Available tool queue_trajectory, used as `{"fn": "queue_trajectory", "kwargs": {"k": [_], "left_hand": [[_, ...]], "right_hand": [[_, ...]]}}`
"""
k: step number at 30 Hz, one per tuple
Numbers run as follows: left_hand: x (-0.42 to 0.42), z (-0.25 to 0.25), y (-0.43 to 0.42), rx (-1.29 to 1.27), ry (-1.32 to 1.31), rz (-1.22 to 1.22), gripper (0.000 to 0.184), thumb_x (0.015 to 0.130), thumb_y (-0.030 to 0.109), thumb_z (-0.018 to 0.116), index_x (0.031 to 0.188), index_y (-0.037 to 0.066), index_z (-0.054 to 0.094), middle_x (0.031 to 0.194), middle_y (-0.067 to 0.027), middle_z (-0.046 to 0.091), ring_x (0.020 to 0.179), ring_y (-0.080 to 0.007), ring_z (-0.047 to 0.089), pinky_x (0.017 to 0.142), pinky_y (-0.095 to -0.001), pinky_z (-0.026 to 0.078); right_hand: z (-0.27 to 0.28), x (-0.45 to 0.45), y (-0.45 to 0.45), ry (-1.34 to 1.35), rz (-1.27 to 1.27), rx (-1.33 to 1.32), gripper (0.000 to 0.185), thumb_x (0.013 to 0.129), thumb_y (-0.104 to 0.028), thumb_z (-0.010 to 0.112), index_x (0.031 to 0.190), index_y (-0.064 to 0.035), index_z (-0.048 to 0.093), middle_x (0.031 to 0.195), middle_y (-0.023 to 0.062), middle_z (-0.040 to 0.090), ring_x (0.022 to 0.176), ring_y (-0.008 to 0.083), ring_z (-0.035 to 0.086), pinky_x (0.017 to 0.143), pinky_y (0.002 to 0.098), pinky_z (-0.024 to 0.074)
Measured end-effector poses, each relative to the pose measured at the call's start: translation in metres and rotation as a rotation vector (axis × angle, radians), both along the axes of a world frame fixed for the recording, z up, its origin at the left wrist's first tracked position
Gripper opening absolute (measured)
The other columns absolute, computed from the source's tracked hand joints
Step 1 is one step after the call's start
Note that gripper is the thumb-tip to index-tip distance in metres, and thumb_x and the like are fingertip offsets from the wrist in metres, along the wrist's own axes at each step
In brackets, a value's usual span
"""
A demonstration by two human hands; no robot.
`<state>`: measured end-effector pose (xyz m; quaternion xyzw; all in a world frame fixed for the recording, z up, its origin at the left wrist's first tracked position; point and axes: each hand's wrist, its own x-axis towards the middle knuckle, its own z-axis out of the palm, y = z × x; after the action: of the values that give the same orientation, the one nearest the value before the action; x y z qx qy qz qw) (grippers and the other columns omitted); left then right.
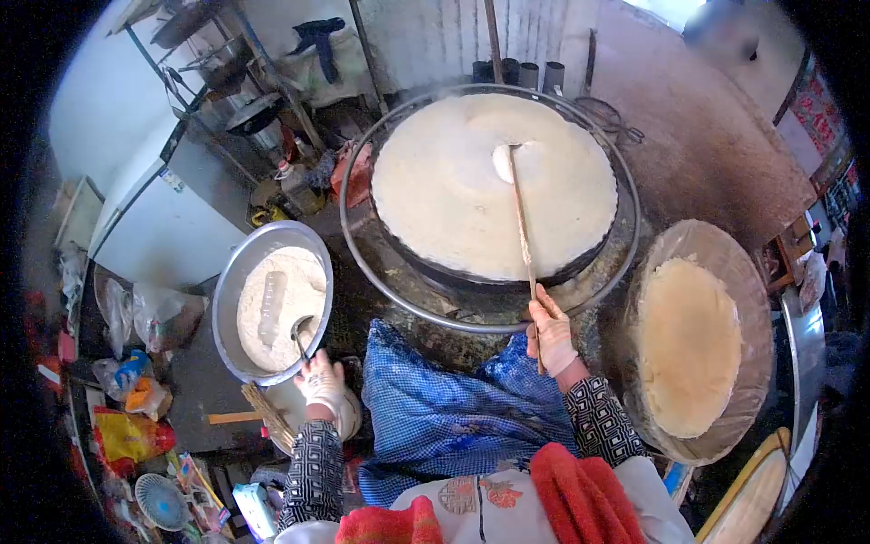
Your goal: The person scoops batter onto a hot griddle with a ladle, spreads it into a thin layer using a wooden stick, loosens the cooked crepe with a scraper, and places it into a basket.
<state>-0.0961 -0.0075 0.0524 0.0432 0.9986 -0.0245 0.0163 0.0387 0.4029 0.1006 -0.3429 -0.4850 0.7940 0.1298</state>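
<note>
My right hand (553, 331) is closed around the long wooden handle of a batter spreader (520, 213). The spreader's head rests on a wide pale sheet of batter (435, 181) covering a large round griddle (580, 269). My left hand (323, 381), in a thin whitish glove, grips the handle of a metal ladle (303, 335) at the near rim of a metal basin (224, 313). The ladle's bowl dips into thick cream-coloured batter (304, 290) there. On that batter lies a clear ribbed plastic bottle (271, 308).
A metal ring (372, 276) surrounds the griddle. To the right, a plastic-lined round basket (757, 363) holds stacked flat pancakes (689, 349). Below the basin are a whitish bucket (349, 419) and a straw brush (263, 412). A brown board (698, 136) leans behind the basket.
</note>
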Motion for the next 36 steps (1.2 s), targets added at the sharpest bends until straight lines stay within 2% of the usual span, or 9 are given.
{"fn": "queue_trajectory", "kwargs": {"k": [2, 6, 8, 10, 16, 19, 22, 23, 36], "left_hand": [[-0.015, -0.006, -0.026, -0.218, -0.402, 0.217, 0.066, 0.091, 0.029, 0.055, 0.147, 0.008, 0.026, 0.143, -0.0226, 0.040, 0.119, -0.0421, 0.053, 0.100, -0.0451, 0.045], [-0.030, -0.030, -0.054, -0.029, -0.397, 0.386, 0.070, 0.084, 0.024, 0.064, 0.142, 0.002, 0.031, 0.130, -0.0223, 0.054, 0.121, -0.0357, 0.054, 0.094, -0.0451, 0.049], [-0.042, -0.028, -0.063, 0.055, -0.456, 0.513, 0.071, 0.085, 0.025, 0.063, 0.144, 0.002, 0.030, 0.127, -0.0230, 0.057, 0.118, -0.0350, 0.057, 0.092, -0.0424, 0.051], [-0.036, -0.088, -0.118, 0.234, -0.332, 0.487, 0.071, 0.085, 0.020, 0.059, 0.146, 0.001, 0.027, 0.121, -0.0266, 0.059, 0.117, -0.0363, 0.057, 0.095, -0.0442, 0.047], [0.033, -0.074, -0.114, 0.664, -0.048, 0.437, 0.066, 0.091, 0.013, 0.051, 0.150, 0.010, 0.022, 0.126, -0.0264, 0.057, 0.119, -0.0401, 0.053, 0.102, -0.0413, 0.039], [0.056, -0.089, -0.111, 0.647, 0.366, 0.293, 0.064, 0.094, 0.012, 0.051, 0.151, 0.012, 0.021, 0.108, -0.0158, 0.064, 0.094, -0.0298, 0.063, 0.081, -0.0387, 0.051], [0.054, 0.011, -0.070, 1.530, 0.012, 0.602, 0.063, 0.096, 0.013, 0.053, 0.151, 0.014, 0.022, 0.087, -0.0029, 0.056, 0.064, -0.0124, 0.054, 0.050, -0.0275, 0.046], [0.050, 0.026, -0.060, 1.718, 0.046, 0.517, 0.062, 0.096, 0.016, 0.056, 0.149, 0.015, 0.026, 0.077, 0.0030, 0.043, 0.052, -0.0031, 0.037, 0.038, -0.0177, 0.029], [-0.040, 0.125, 0.149, 1.896, -0.720, 0.006, 0.062, 0.094, 0.016, 0.059, 0.148, 0.016, 0.028, 0.079, 0.0016, 0.047, 0.052, -0.0043, 0.039, 0.041, -0.0172, 0.031]], "right_hand": [[0.002, -0.002, -0.010, 0.014, 0.013, -0.107, 0.043, 0.096, -0.025, 0.059, 0.138, -0.0196, 0.049, 0.057, -0.0002, 0.052, 0.035, 0.0107, 0.043, 0.032, 0.0258, 0.0343], [0.010, 0.010, -0.032, 0.268, 0.035, -0.488, 0.041, 0.097, -0.033, 0.055, 0.138, -0.0281, 0.048, 0.052, -0.0001, 0.049, 0.036, 0.0114, 0.041, 0.033, 0.0281, 0.0337], [0.012, 0.015, -0.062, 0.197, -0.126, -0.205, 0.049, 0.096, -0.032, 0.056, 0.142, -0.0192, 0.043, 0.054, -0.0004, 0.050, 0.035, 0.0107, 0.043, 0.031, 0.0263, 0.0364], [0.010, 0.018, -0.080, 0.220, -0.255, -0.167, 0.049, 0.096, -0.030, 0.057, 0.142, -0.0192, 0.043, 0.054, -0.0005, 0.050, 0.035, 0.0102, 0.044, 0.031, 0.0258, 0.0362], [-0.001, -0.010, -0.066, 0.047, -0.171, -0.201, 0.045, 0.097, -0.027, 0.057, 0.141, -0.0250, 0.045, 0.053, 0.0006, 0.049, 0.037, 0.0121, 0.043, 0.033, 0.0293, 0.0359], [-0.003, -0.029, -0.060, 0.068, -0.137, -0.161, 0.045, 0.095, -0.027, 0.060, 0.139, -0.0254, 0.049, 0.054, 0.0005, 0.052, 0.037, 0.0123, 0.044, 0.032, 0.0298, 0.0362], [0.001, -0.046, -0.056, 0.043, -0.132, -0.155, 0.045, 0.094, -0.025, 0.061, 0.138, -0.0230, 0.050, 0.054, 0.0011, 0.052, 0.036, 0.0128, 0.044, 0.031, 0.0294, 0.0363], [0.005, -0.050, -0.056, 0.029, -0.131, -0.144, 0.047, 0.093, -0.023, 0.061, 0.139, -0.0203, 0.049, 0.054, 0.0008, 0.050, 0.035, 0.0127, 0.043, 0.030, 0.0290, 0.0353], [0.011, -0.057, -0.030, 0.095, 0.013, -0.212, 0.039, 0.094, -0.032, 0.060, 0.132, -0.0228, 0.052, 0.052, -0.0006, 0.047, 0.037, 0.0114, 0.041, 0.033, 0.0276, 0.0321]]}}
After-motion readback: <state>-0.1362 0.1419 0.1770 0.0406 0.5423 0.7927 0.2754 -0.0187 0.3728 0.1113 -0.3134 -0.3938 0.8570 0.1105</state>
